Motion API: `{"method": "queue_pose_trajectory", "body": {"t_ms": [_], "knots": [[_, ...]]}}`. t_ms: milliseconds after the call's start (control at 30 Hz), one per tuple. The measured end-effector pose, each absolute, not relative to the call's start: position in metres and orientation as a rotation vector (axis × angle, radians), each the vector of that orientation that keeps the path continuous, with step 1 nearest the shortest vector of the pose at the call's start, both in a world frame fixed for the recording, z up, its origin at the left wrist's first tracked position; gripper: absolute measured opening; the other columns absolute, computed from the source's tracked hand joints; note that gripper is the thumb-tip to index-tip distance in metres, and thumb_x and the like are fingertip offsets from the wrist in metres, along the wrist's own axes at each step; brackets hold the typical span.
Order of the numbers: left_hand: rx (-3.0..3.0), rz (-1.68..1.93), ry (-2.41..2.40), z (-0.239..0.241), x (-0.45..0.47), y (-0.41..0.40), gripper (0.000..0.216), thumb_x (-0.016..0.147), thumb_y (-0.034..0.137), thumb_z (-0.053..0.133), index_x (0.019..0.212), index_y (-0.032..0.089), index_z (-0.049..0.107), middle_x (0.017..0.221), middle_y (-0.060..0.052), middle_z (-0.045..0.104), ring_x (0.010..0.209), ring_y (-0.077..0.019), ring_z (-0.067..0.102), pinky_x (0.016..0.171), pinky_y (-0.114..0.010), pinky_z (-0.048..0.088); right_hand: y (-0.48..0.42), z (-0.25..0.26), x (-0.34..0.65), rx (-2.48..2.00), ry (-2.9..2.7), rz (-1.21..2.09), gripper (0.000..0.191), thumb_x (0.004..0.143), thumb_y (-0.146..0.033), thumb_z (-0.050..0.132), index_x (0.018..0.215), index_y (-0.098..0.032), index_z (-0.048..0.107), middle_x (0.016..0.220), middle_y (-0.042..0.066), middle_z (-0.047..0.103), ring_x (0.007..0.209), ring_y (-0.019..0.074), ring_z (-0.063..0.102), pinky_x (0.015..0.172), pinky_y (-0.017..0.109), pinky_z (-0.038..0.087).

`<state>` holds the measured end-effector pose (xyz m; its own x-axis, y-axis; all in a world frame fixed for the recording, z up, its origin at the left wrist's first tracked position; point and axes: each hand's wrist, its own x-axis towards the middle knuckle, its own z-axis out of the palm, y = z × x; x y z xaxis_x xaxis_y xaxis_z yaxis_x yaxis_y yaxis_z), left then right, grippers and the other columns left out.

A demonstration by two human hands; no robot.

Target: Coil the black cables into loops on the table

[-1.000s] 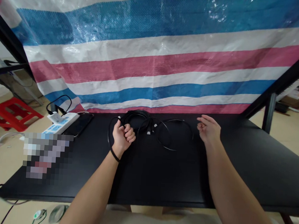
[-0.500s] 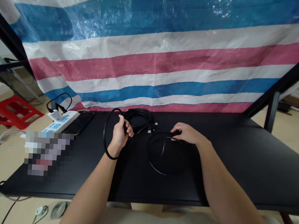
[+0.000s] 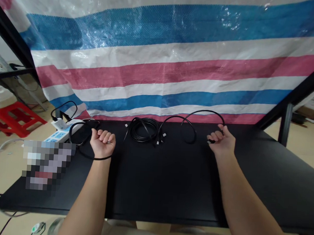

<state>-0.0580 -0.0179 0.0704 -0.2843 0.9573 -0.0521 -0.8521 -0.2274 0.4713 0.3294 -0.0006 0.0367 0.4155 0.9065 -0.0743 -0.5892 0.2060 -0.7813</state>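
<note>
Our left hand [image 3: 102, 144] is fisted on the black cable [image 3: 203, 111], right hand [image 3: 222, 141] pinching its end; a hard pull could snag the coil [image 3: 142, 129] at 12 o'clock.

A black cable [image 3: 142, 130] on the tabletop [image 3: 168, 190]
It sits in a tight round coil, with loose loops curving off to the right.

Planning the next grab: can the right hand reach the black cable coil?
Probably yes. The right hand grips a loop of black cable, but the black cable coil lies on the same desk to its left, with only that loop arching between them.
</note>
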Motion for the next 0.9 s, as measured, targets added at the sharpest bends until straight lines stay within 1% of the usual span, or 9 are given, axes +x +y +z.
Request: {"method": "queue_pose_trajectory", "body": {"t_ms": [167, 300, 367, 433, 533, 633, 700, 800, 900], "knots": [[0.125, 1.929, 0.551, 0.068, -0.081, -0.014, 0.06, 0.097, 0.046, 0.011, 0.047, 0.018, 0.028, 0.035, 0.008, 0.015, 0.028, -0.0055, 0.014, 0.033, -0.019, 0.021, -0.003, 0.039, 0.334, -0.737, -0.091, 1.034, 0.03, 0.092, -0.023, 0.031, 0.063, -0.023, 0.039, 0.038, -0.009, 0.022, 0.031, 0.0085, 0.028, 0.038, 0.019, 0.032], [0.116, 1.951, 0.602, 0.068, -0.086, -0.011, 0.058, 0.098, 0.045, 0.016, 0.049, 0.018, 0.034, 0.035, 0.009, 0.013, 0.028, -0.0059, 0.014, 0.033, -0.018, 0.019, -0.009, 0.043, 0.336, -0.631, -0.22, 1.053, 0.022, 0.088, -0.02, 0.039, 0.067, -0.022, 0.042, 0.044, -0.008, 0.034, 0.035, 0.0074, 0.034, 0.041, 0.02, 0.036], [0.184, 1.914, 0.606, 0.067, -0.082, -0.011, 0.054, 0.097, 0.044, 0.025, 0.053, 0.018, 0.041, 0.036, 0.009, 0.015, 0.029, -0.0059, 0.015, 0.034, -0.017, 0.019, -0.009, 0.045, 0.334, -0.642, -0.357, 1.067, 0.016, 0.083, -0.021, 0.047, 0.068, -0.022, 0.043, 0.044, -0.009, 0.035, 0.035, 0.0073, 0.032, 0.04, 0.02, 0.034], [0.251, 1.856, 0.607, 0.068, -0.074, -0.011, 0.049, 0.096, 0.043, 0.032, 0.056, 0.018, 0.046, 0.037, 0.009, 0.017, 0.029, -0.0056, 0.017, 0.034, -0.016, 0.02, -0.007, 0.045, 0.329, -0.7, -0.478, 1.057, 0.018, 0.078, -0.029, 0.055, 0.067, -0.023, 0.041, 0.045, -0.009, 0.036, 0.037, 0.0077, 0.032, 0.04, 0.021, 0.033], [0.317, 1.782, 0.631, 0.071, -0.059, -0.013, 0.045, 0.096, 0.038, 0.035, 0.057, 0.018, 0.048, 0.038, 0.01, 0.018, 0.029, -0.005, 0.018, 0.034, -0.016, 0.02, 0.001, 0.04, 0.316, -0.833, -0.712, 0.928, 0.041, 0.06, -0.041, 0.073, 0.068, -0.024, 0.036, 0.055, -0.009, 0.048, 0.043, 0.0079, 0.038, 0.042, 0.021, 0.036], [0.412, 1.717, 0.645, 0.073, -0.048, -0.016, 0.04, 0.094, 0.034, 0.042, 0.058, 0.018, 0.05, 0.039, 0.01, 0.021, 0.029, -0.0046, 0.022, 0.034, -0.016, 0.022, 0.005, 0.033, 0.301, -1.023, -1.013, 0.691, 0.063, 0.034, -0.03, 0.086, 0.075, -0.025, 0.038, 0.069, -0.009, 0.054, 0.051, 0.0073, 0.042, 0.047, 0.021, 0.039], [0.441, 1.701, 0.636, 0.074, -0.045, -0.017, 0.038, 0.094, 0.032, 0.043, 0.059, 0.018, 0.051, 0.039, 0.009, 0.024, 0.03, -0.0043, 0.024, 0.034, -0.016, 0.023, 0.004, 0.029, 0.294, -1.173, -1.184, 0.578, 0.071, 0.027, -0.025, 0.088, 0.082, -0.026, 0.044, 0.072, -0.009, 0.051, 0.055, 0.0078, 0.044, 0.051, 0.022, 0.042], [0.432, 1.717, 0.631, 0.074, -0.044, -0.018, 0.038, 0.094, 0.031, 0.042, 0.059, 0.018, 0.052, 0.039, 0.009, 0.029, 0.03, -0.0042, 0.028, 0.035, -0.016, 0.026, 0.001, 0.029, 0.289, -1.331, -1.285, 0.523, 0.057, 0.037, -0.033, 0.087, 0.078, -0.023, 0.048, 0.064, -0.008, 0.048, 0.053, 0.0091, 0.044, 0.051, 0.025, 0.042], [0.428, 1.717, 0.681, 0.073, -0.044, -0.018, 0.035, 0.091, 0.035, 0.049, 0.06, 0.018, 0.053, 0.04, 0.008, 0.035, 0.032, -0.0049, 0.034, 0.037, -0.016, 0.03, 0.0, 0.034, 0.29, -1.336, -1.182, 0.622, 0.044, 0.05, -0.047, 0.081, 0.065, -0.022, 0.047, 0.053, -0.006, 0.049, 0.044, 0.0088, 0.042, 0.042, 0.024, 0.034]]}}
